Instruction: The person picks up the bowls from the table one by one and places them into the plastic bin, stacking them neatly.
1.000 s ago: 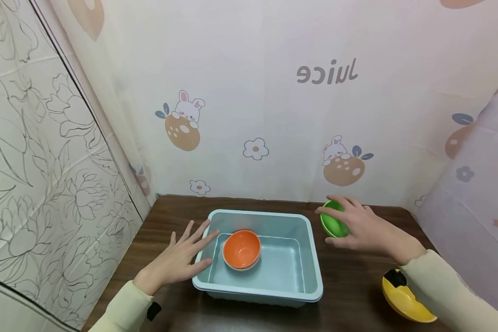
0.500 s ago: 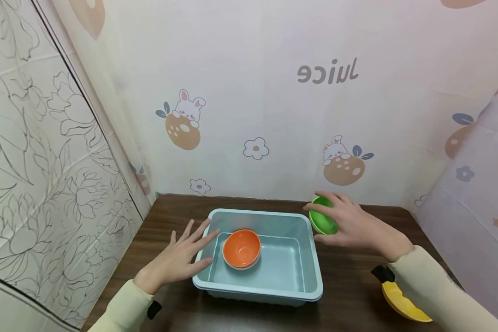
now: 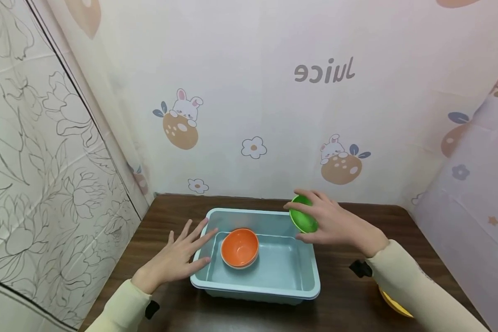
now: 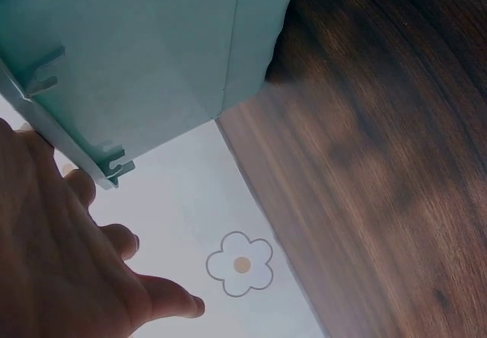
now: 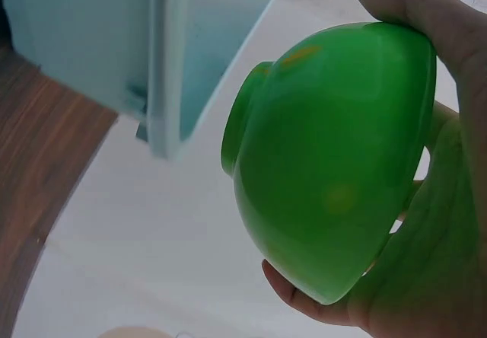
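A pale blue plastic tub stands on the dark wooden table. An orange bowl sits inside it on the left. My left hand rests with straight spread fingers against the tub's left rim. My right hand grips a green bowl, tilted on its side, above the tub's back right corner.
A yellow bowl sits at the table's front right, mostly hidden by my right sleeve. Patterned curtain walls close in the table at the back, left and right.
My right hand has lifted the green bowl off the table and carried it left, to over the tub's back right corner. The left hand has stayed put.
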{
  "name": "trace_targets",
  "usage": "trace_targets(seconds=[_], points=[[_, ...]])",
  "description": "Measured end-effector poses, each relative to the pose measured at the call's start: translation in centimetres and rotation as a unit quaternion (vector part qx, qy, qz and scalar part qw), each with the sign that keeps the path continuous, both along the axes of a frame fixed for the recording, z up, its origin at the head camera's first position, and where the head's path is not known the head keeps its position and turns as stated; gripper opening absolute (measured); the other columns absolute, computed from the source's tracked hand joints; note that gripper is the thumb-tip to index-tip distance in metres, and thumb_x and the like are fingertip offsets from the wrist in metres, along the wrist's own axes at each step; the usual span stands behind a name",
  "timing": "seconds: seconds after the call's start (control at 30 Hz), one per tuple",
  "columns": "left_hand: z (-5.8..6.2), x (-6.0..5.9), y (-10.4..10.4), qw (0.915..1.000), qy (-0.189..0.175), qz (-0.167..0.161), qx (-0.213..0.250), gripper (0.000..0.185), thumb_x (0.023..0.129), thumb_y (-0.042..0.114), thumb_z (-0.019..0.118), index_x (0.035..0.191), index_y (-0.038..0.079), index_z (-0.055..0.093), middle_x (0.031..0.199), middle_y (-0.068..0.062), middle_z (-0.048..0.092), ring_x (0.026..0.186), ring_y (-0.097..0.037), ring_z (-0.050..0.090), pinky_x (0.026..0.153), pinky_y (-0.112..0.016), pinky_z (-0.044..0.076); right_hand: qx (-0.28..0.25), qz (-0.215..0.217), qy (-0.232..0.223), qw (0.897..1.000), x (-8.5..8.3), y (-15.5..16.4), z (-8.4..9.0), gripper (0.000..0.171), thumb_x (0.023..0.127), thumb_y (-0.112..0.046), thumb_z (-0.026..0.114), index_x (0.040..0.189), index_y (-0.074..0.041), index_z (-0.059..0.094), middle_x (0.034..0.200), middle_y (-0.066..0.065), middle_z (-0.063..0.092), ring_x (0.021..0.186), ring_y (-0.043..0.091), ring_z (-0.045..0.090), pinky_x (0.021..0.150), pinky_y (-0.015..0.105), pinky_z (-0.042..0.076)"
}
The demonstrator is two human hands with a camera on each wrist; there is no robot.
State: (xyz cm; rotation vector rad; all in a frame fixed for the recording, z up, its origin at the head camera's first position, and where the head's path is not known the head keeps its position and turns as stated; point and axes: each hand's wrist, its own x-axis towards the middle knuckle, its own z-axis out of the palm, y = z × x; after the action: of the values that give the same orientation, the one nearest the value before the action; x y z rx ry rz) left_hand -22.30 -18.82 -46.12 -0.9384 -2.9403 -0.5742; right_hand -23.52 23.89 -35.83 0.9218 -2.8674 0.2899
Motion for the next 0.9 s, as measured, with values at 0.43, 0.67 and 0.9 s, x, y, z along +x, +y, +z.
trace_targets(seconds=[0.43, 0.67, 0.9], points=[[-0.1, -0.6, 0.4, 1.0000, -0.001, -0.006, -0.004, 0.071, 0.099, 0.065, 0.050, 0.162, 0.044, 0.026, 0.175, 0.003, 0.008, 0.157, -0.050, 0.008, 0.103, -0.090, 0.015, -0.002, 0.014, -0.018, 1.000, -0.2, -2.5, -0.3, 0.068, 0.082, -0.050, 0.080, 0.144, -0.035, 0.059, 0.162, 0.008, 0.036, 0.139, 0.036, 0.040, 0.085, 0.056, 0.054], [-0.3, -0.8, 0.4, 0.9999, 0.002, -0.011, 0.005, 0.071, 0.100, 0.063, 0.050, 0.163, 0.042, 0.025, 0.175, 0.002, 0.008, 0.156, -0.051, 0.008, 0.101, -0.091, 0.016, 0.000, 0.029, -0.018, 0.999, -0.6, -3.8, -0.5, 0.069, 0.082, -0.052, 0.079, 0.145, -0.037, 0.057, 0.162, 0.005, 0.036, 0.139, 0.032, 0.041, 0.087, 0.051, 0.053], [-0.7, -0.3, -0.1, 0.9998, -0.009, -0.002, 0.020, 0.069, 0.101, 0.058, 0.052, 0.163, 0.039, 0.028, 0.175, 0.001, 0.009, 0.156, -0.052, 0.009, 0.100, -0.091, 0.016, 0.003, 0.035, -0.025, 0.999, -1.1, -5.0, -0.5, 0.069, 0.082, -0.053, 0.078, 0.145, -0.038, 0.057, 0.164, 0.006, 0.035, 0.140, 0.033, 0.041, 0.092, 0.055, 0.052]])
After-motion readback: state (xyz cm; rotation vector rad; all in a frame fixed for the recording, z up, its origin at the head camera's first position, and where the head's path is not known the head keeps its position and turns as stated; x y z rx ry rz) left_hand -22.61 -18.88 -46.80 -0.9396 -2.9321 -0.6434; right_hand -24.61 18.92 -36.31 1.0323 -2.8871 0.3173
